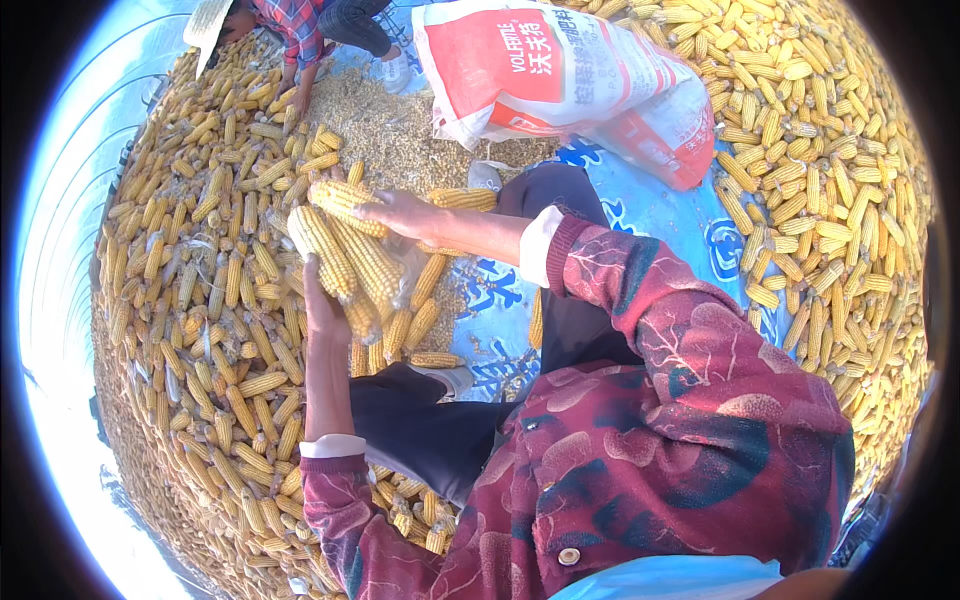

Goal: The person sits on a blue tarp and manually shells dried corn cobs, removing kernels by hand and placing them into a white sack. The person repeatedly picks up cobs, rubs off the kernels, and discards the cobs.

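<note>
Several yellow corn cobs are bunched together between my two hands in front of me. My left hand (322,302) supports the bunch from below and left, closed round a corn cob (318,245) with another corn cob (368,262) lying beside it; its fingers are partly hidden behind them. My right hand (400,213) reaches in from the right and grips the corn cob on top (345,203), which is tilted across the others. Just below the bunch, more loose cobs (423,322) lie between my legs.
Piles of corn cobs spread along the left (215,290) and right (820,130). Ahead stands a red and white sack (560,75) on a blue printed sheet (715,235), with loose kernels (385,125) beside it. Another person (295,30) in a straw hat reaches into the far-left pile.
</note>
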Tool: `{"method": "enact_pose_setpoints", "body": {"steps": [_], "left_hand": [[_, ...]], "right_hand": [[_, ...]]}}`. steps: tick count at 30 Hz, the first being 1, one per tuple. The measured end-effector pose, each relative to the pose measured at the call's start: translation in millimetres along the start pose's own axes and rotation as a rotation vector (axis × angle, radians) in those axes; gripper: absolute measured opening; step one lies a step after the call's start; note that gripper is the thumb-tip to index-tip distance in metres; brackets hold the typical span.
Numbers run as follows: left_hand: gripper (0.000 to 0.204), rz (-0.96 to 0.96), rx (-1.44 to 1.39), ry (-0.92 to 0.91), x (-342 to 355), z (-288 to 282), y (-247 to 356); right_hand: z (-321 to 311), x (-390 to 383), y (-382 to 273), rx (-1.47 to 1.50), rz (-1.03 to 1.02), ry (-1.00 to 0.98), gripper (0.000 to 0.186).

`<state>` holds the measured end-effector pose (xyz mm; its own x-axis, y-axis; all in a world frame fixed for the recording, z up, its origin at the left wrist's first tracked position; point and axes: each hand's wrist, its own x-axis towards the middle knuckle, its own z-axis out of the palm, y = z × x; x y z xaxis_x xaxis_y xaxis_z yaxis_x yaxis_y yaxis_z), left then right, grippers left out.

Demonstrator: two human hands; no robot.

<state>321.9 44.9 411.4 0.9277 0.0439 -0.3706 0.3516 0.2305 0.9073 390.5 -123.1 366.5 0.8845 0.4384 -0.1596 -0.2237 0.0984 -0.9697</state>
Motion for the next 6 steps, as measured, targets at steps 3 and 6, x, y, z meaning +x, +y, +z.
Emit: {"method": "enact_pose_setpoints", "body": {"steps": [3, 6], "left_hand": [[0.065, -0.053, 0.013, 0.111, -23.0, -6.1, -19.0], [0.063, -0.027, 0.01, -0.007, -44.7, -18.1, -37.1]], "right_hand": [[13.8, -27.3, 9.5, 0.046, -0.058, -0.035, 0.077], [18.1, -42.1, 12.8, -0.038, -0.004, -0.076, 0.08]]}}
